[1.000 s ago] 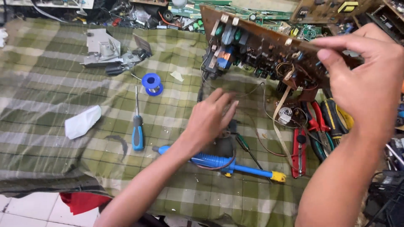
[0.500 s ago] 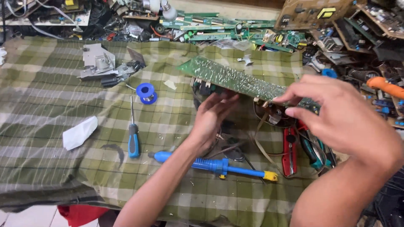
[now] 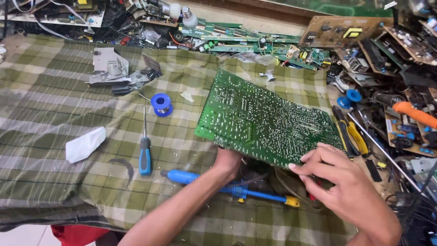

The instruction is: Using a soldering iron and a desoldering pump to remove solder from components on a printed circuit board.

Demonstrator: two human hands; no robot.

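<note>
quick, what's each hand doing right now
Left hand: under the green circuit board, propping it up; grip hidden.
Right hand: fingers on the board's near edge, holding it.

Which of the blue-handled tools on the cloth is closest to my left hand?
The long blue soldering tool with the yellow tip, lying right beside the left hand; the small blue-handled screwdriver lies apart, further left.

— What is worn on the arms?

— Nothing that shows. Both forearms are bare from the lower edge of the view up to the wrists, with no sleeve or cuff in sight.

— And the hands?

— The left hand point(image 3: 227, 161) and the right hand point(image 3: 348, 193) are ungloved. The right one shows no ring, watch or strap, and its fingernails point(image 3: 292, 166) are short and plain. The left's fingers are hidden.
</note>
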